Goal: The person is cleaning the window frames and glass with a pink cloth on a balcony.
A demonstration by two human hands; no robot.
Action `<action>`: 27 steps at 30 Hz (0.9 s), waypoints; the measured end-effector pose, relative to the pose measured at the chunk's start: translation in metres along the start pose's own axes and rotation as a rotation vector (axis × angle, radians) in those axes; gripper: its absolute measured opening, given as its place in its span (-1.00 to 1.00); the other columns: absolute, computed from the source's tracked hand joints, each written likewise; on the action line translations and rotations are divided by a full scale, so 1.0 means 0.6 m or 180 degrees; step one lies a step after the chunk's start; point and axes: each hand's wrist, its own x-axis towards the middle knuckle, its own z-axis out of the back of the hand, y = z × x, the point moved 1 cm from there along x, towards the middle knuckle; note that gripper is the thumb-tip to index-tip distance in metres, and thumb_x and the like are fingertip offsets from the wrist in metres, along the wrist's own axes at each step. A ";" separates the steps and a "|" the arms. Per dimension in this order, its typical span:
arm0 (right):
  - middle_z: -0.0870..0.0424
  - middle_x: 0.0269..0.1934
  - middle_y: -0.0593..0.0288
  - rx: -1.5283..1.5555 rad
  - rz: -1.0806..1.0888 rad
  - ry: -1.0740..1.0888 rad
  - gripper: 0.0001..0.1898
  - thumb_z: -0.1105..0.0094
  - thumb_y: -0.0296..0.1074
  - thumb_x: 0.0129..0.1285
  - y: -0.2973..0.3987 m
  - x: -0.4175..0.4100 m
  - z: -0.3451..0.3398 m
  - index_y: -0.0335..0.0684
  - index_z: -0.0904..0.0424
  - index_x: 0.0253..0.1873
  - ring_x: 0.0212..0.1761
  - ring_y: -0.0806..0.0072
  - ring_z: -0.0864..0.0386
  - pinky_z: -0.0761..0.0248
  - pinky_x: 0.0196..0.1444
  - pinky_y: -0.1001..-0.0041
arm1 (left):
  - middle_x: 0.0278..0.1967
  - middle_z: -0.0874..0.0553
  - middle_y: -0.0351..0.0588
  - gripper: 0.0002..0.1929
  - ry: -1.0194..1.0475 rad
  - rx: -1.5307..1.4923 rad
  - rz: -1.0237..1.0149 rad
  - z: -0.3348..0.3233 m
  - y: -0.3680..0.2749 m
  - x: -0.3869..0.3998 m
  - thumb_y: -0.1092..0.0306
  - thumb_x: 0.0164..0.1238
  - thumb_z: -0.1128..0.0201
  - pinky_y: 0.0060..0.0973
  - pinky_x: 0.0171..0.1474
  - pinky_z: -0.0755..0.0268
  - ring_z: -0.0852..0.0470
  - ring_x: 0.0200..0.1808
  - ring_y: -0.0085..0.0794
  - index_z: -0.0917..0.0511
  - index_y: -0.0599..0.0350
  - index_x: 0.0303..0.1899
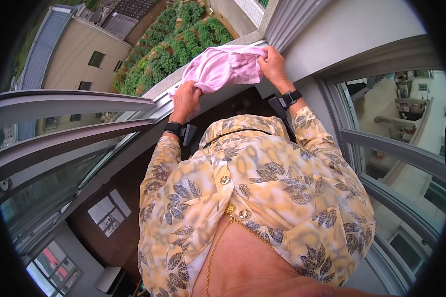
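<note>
A pink cloth (226, 67) is spread between my two hands over the sill of an open sliding window. My left hand (186, 97) pinches its near left corner, close to the window track (163, 107). At the cloth's right end, my right hand (273, 65) grips a bunched edge between thumb and fingers. Folds run across the cloth's middle, and its far side lies against the outer concrete ledge (167, 84). Each wrist wears a black strap with a dark grey device.
Sliding window panes in metal frames (74, 105) stand at the left. A white wall (342, 33) and another framed window (394, 144) are at the right. Outside, beyond the ledge, lie a green garden (171, 44) and a beige building (85, 55) far below.
</note>
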 end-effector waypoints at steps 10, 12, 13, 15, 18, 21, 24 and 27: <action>-0.41 0.19 -0.17 -0.1159 0.0876 0.0178 -0.48 -0.28 -0.35 0.19 0.072 -0.025 -0.008 -0.33 -0.35 0.22 0.02 -0.12 -0.59 -0.50 0.07 0.05 | -0.18 -0.68 0.06 -0.74 -0.0166 -0.0028 -0.0108 -0.003 -0.005 -0.005 0.32 0.24 -0.35 -0.18 0.00 -0.47 -0.63 -0.09 0.00 -0.62 0.18 -0.09; -0.40 0.20 -0.22 -0.1169 -0.0138 0.1184 -0.53 -0.21 -0.16 0.32 0.039 -0.031 -0.033 -0.40 -0.37 0.14 0.01 -0.21 -0.62 -0.51 0.06 0.02 | -0.18 -0.67 0.07 -0.75 -0.0133 0.0053 -0.0115 -0.003 -0.007 -0.008 0.32 0.24 -0.35 -0.18 0.00 -0.47 -0.63 -0.09 -0.01 -0.62 0.19 -0.09; -0.40 0.20 -0.22 -0.1158 -0.0127 0.1186 -0.53 -0.21 -0.16 0.32 0.029 -0.023 -0.034 -0.40 -0.37 0.14 0.01 -0.21 -0.62 -0.51 0.06 0.02 | -0.18 -0.67 0.07 -0.75 -0.0143 -0.0046 -0.0114 -0.004 -0.002 -0.008 0.31 0.25 -0.35 -0.18 -0.01 -0.46 -0.63 -0.09 -0.01 -0.62 0.19 -0.09; -0.41 0.19 -0.21 -0.1219 -0.0539 0.1162 -0.50 -0.15 -0.07 0.39 0.003 -0.010 -0.026 -0.41 -0.34 0.17 0.06 -0.18 -0.63 -0.52 0.07 0.03 | -0.18 -0.67 0.07 -0.75 -0.0140 -0.0136 -0.0112 -0.003 0.003 -0.009 0.31 0.25 -0.34 -0.18 -0.01 -0.46 -0.63 -0.09 -0.01 -0.61 0.19 -0.09; -0.38 0.25 -0.18 -0.1378 -0.0590 0.1291 -0.43 -0.07 0.01 0.44 -0.020 0.002 -0.020 -0.42 -0.29 0.25 0.07 -0.13 -0.64 -0.52 0.08 0.03 | -0.19 -0.66 0.06 -0.75 -0.0066 -0.0152 -0.0095 -0.002 0.002 -0.011 0.31 0.26 -0.34 -0.17 -0.01 -0.45 -0.62 -0.09 -0.01 -0.61 0.19 -0.08; -0.34 0.29 -0.24 -0.1475 -0.0525 0.1304 -0.40 -0.02 0.02 0.47 -0.021 0.000 -0.027 -0.49 -0.28 0.28 0.04 -0.14 -0.65 -0.54 0.07 0.05 | -0.19 -0.66 0.07 -0.75 -0.0133 -0.0104 -0.0181 -0.003 -0.001 -0.008 0.32 0.26 -0.34 -0.16 -0.02 -0.45 -0.62 -0.10 -0.01 -0.60 0.19 -0.08; -0.44 0.16 -0.39 -0.1610 -0.0497 0.1090 -0.44 -0.05 -0.01 0.46 -0.023 0.009 -0.046 -0.56 -0.42 0.11 -0.04 -0.18 -0.68 -0.59 0.00 0.09 | -0.21 -0.64 0.06 -0.76 -0.0194 -0.0156 -0.0234 -0.002 -0.004 -0.008 0.31 0.25 -0.35 -0.14 -0.05 -0.42 -0.60 -0.11 0.00 -0.60 0.18 -0.12; -0.51 0.10 -0.35 -0.1794 -0.0516 0.1351 -0.47 -0.06 0.00 0.45 -0.026 0.024 -0.048 -0.53 -0.54 0.03 -0.03 -0.15 -0.69 -0.61 -0.02 0.11 | -0.20 -0.63 0.05 -0.77 -0.0193 -0.0046 -0.0239 -0.002 -0.004 -0.014 0.31 0.25 -0.35 -0.14 -0.05 -0.42 -0.59 -0.09 0.00 -0.60 0.17 -0.12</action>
